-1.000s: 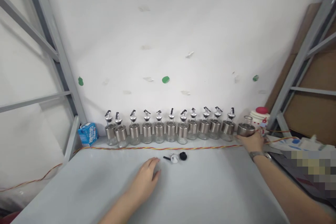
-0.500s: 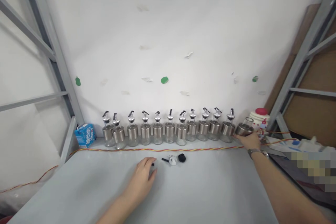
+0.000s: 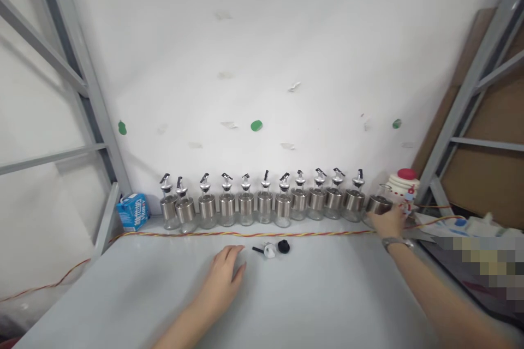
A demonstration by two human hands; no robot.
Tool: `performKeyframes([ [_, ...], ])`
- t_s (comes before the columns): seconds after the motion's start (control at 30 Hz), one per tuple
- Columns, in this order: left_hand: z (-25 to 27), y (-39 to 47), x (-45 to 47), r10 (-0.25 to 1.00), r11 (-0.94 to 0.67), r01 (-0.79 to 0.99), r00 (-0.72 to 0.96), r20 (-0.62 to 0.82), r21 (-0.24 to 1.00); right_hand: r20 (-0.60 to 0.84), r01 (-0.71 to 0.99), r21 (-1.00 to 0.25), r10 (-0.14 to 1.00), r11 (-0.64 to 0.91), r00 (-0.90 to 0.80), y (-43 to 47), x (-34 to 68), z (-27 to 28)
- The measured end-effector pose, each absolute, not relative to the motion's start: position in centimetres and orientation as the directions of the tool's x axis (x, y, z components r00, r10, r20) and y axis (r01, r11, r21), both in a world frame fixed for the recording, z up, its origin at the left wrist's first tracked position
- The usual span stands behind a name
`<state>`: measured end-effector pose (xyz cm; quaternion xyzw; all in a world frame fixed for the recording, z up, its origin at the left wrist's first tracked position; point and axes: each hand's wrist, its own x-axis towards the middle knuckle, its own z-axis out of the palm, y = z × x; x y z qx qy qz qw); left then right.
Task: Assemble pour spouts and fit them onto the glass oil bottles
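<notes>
At the right end of the row, my right hand is closed around the lower part of an oil bottle with a steel band and a bare glass neck. Its fingertips are partly hidden. My left hand rests over the grey table with thumb and curved fingers apart; no object shows between them. Just right of it lie a pourer spout with a black lever and a round black stopper. Several similar bottles with pourer spouts stand upright along the wall.
A red and yellow twisted wire runs across the table in front of the bottles. A blue drink carton stands at the left end. On the right are a white jar with a red lid and a dark screen-like device.
The right hand and its bottle have shifted slightly left, and the bottle looks more upright. A small black bit seen by the left fingertips is no longer visible.
</notes>
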<state>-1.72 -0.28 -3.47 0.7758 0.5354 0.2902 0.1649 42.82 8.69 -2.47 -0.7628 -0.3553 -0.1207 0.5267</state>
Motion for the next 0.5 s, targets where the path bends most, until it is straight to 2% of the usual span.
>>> performKeyframes([
  [0.07, -3.5, -0.2, -1.8, 0.918, -0.391, 0.722, 0.269, 0.29, 0.57, 0.633, 0.702, -0.686, 0.318, -0.193, 0.706, 8.1, 41.0, -2.0],
  [0.1, -3.6, -0.1, -1.8, 0.914, -0.401, 0.714, 0.274, 0.298, 0.574, 0.68, 0.741, -0.65, 0.307, -0.168, 0.666, 8.1, 40.1, -1.7],
  [0.17, -3.6, -0.1, -1.8, 0.91, -0.411, 0.697, 0.276, 0.309, 0.587, 0.784, 0.847, -0.53, 0.351, -0.051, 0.512, 8.4, 38.6, -1.0],
  [0.2, -3.5, -0.1, -1.8, 0.91, -0.412, 0.689, 0.273, 0.312, 0.596, 0.793, 0.859, -0.511, 0.368, -0.033, 0.486, 8.9, 38.2, -0.6],
  [0.5, -3.7, 0.5, -2.1, 0.91, -0.403, 0.67, 0.223, 0.35, 0.623, 0.569, 0.732, -0.665, 0.533, -0.152, 0.627, 14.0, 40.1, 1.1],
])
